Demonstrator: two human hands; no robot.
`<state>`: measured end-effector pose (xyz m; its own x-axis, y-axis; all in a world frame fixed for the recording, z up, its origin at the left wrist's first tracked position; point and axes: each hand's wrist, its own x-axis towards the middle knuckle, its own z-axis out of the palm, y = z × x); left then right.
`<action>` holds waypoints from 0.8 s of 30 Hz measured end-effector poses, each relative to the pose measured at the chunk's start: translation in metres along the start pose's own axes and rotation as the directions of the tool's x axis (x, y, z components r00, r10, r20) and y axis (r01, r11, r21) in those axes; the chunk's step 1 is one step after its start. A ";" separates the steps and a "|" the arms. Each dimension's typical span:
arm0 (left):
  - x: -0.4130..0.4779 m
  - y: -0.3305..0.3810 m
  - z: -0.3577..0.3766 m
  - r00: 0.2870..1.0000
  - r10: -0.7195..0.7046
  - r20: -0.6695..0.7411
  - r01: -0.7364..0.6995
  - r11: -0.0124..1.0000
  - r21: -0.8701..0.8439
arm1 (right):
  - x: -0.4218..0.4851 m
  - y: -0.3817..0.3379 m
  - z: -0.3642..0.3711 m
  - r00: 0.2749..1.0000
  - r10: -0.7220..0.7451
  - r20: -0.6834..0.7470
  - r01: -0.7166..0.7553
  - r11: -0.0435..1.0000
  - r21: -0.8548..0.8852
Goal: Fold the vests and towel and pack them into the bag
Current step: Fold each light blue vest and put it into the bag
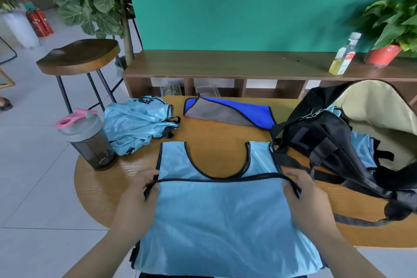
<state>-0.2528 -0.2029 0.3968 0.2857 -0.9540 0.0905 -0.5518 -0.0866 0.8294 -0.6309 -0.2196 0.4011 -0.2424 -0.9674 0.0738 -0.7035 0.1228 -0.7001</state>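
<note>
Light-blue vest [216,210] lying flat on round wooden table [216,128], near part draping over the edge. Left hand [137,189] pinching its black-trimmed edge; right hand [302,189] gripping the same edge opposite. Towel [225,111] lying beyond, crumpled vests [135,124] far-left, open black bag [320,133] sitting right.

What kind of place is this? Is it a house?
Likely a shared lounge or break area rather than a home, though I can't be sure. Red fire extinguishers stand on the tiled floor, and a tall stool sits by a round wooden table.
</note>
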 end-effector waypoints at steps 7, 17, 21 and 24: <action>0.112 0.033 -0.028 0.997 -0.058 0.054 0.057 0.998 0.016 | 0.094 -0.043 -0.010 1.000 -0.016 0.015 0.016 1.000 -0.023; 0.125 -0.031 0.042 0.995 -0.016 0.093 -0.007 0.972 0.236 | 0.128 0.009 0.063 0.993 0.107 0.049 -0.105 0.993 -0.046; 0.118 -0.038 0.044 0.994 0.102 0.035 -0.108 0.959 0.261 | 0.123 0.012 0.058 1.000 0.018 0.023 -0.017 0.998 -0.066; 0.127 -0.032 0.039 0.982 0.188 -0.020 -0.181 0.964 0.194 | 0.125 0.010 0.051 1.000 -0.008 -0.021 0.008 1.000 -0.016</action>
<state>-0.2299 -0.3323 0.3602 0.1926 -0.9473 0.2559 -0.7355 0.0332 0.6767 -0.6340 -0.3511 0.3669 -0.2504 -0.9635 0.0944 -0.7157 0.1185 -0.6883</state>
